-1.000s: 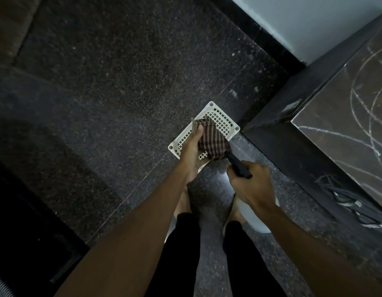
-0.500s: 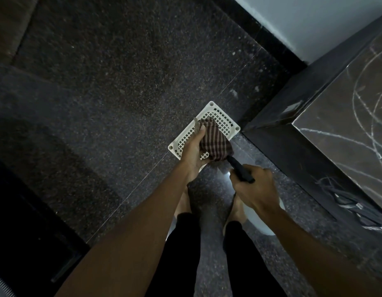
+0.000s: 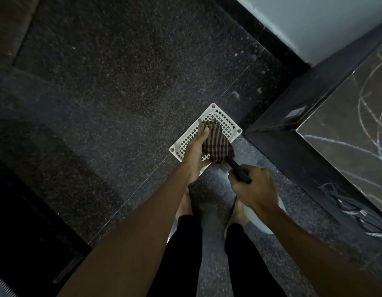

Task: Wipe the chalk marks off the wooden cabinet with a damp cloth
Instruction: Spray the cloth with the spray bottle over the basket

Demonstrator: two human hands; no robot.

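A white lattice basket (image 3: 227, 117) is sitting on the speckled dark floor (image 3: 121, 82) just above centre. A pale wall (image 3: 314, 22) is showing at one o'clock. Tangled cables (image 3: 348, 207) are lying at four o'clock.

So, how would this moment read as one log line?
phase: preparing | left hand: holds striped cloth above white basket | right hand: grips dark tool at cloth | cabinet: chalk marks unwiped

Soft woven striped cloth (image 3: 217, 144), white moulded plastic lattice basket (image 3: 220, 113), smooth matt black handle (image 3: 239, 171), speckled stone floor (image 3: 121, 82) with dull polish, dark cabinet (image 3: 340, 168) top semi-glossy, powdery chalk lines (image 3: 327, 140) on it, flat matt painted wall (image 3: 303, 22).
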